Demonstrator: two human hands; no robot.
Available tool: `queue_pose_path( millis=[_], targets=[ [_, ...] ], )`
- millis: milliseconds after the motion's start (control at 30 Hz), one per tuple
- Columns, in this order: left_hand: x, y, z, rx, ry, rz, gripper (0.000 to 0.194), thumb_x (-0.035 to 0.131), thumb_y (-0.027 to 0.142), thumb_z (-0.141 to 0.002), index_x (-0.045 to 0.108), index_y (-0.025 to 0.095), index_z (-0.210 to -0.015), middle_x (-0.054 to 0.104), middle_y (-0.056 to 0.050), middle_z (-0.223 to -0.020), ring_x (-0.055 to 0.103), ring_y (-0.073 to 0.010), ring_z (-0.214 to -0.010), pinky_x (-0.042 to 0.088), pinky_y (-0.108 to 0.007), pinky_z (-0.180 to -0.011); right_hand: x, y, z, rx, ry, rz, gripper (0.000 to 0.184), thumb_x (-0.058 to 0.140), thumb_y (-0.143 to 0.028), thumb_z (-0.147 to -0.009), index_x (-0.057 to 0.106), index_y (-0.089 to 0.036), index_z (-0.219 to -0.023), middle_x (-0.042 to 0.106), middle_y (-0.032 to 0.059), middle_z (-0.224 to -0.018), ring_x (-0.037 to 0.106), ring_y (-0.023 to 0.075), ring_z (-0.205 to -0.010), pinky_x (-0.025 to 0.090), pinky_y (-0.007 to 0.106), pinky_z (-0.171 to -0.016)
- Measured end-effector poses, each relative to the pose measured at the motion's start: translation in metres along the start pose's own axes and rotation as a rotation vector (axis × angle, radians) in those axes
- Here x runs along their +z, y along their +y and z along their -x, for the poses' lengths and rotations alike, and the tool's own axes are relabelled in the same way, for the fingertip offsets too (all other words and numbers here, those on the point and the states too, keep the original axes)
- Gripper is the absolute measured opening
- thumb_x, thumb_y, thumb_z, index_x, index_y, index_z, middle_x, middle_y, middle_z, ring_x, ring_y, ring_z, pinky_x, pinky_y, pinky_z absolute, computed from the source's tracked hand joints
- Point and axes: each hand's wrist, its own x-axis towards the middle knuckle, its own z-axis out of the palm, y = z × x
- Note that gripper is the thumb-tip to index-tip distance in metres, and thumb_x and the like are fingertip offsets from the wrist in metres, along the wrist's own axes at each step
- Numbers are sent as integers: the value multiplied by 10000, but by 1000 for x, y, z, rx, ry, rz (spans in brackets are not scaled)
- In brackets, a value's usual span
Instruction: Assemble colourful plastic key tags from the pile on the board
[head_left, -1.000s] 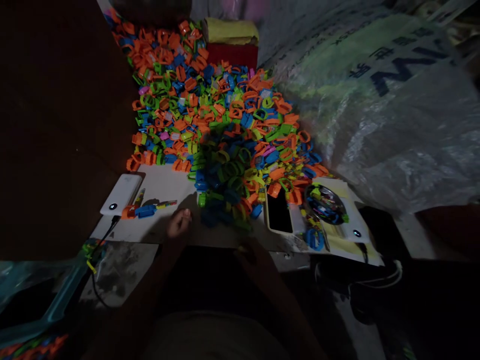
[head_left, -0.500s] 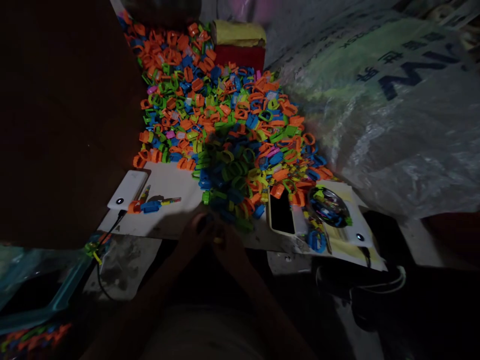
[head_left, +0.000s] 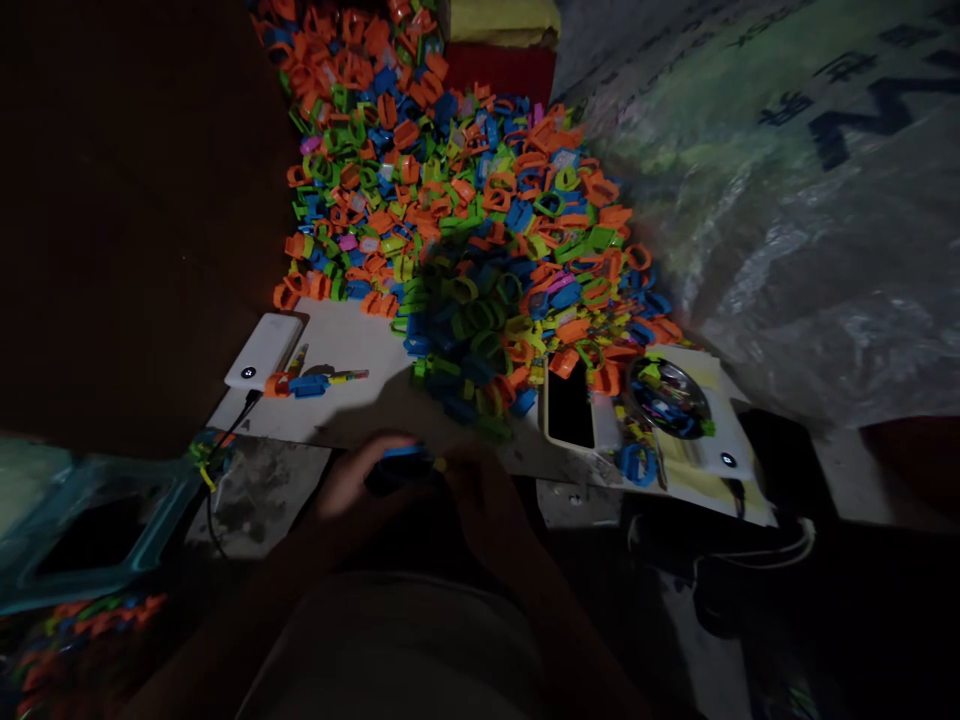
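Both hands have closed in on each other since a second ago, when they were apart. Just off the front edge of the pale board [head_left: 352, 335], the left hand [head_left: 354, 482] is curled round a blue piece [head_left: 405, 452]; the right hand [head_left: 484, 490] is beside it, by a small yellow bit [head_left: 440, 464], too dark for me to tell whether it grips. Bare board lies ahead and to the left, as far as the white power bank [head_left: 265, 350]. On the right, a phone [head_left: 570, 405] crowds the front edge, with a round bowl [head_left: 669, 398] beyond. Shadow swallows the middle of the colourful heap [head_left: 420, 200], whose far end is cut off, like the turquoise frame [head_left: 161, 520] at lower left.
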Motion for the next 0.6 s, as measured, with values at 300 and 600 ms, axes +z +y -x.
queue_pose_path(
  millis=[300, 600],
  targets=[
    [-1, 19, 3, 122, 40, -64, 310, 726, 399, -765, 655, 248, -1027, 652, -31, -982, 628, -190, -929, 497, -268, -787, 0, 1, 13, 9, 35, 18, 79, 496, -205, -921, 526, -229, -990, 613, 36, -943, 605, 144, -860, 497, 255, -739],
    [6, 10, 7, 119, -3, -119, 332, 682, 329, -814, 575, 254, -1119, 617, -47, -1076, 596, -209, -1009, 485, -296, -871, 1, -4, 14, -194, 74, 243, 187, 478, -103, -915, 523, -252, -1020, 635, 39, -954, 596, 169, -898, 489, 304, -771]
  ],
)
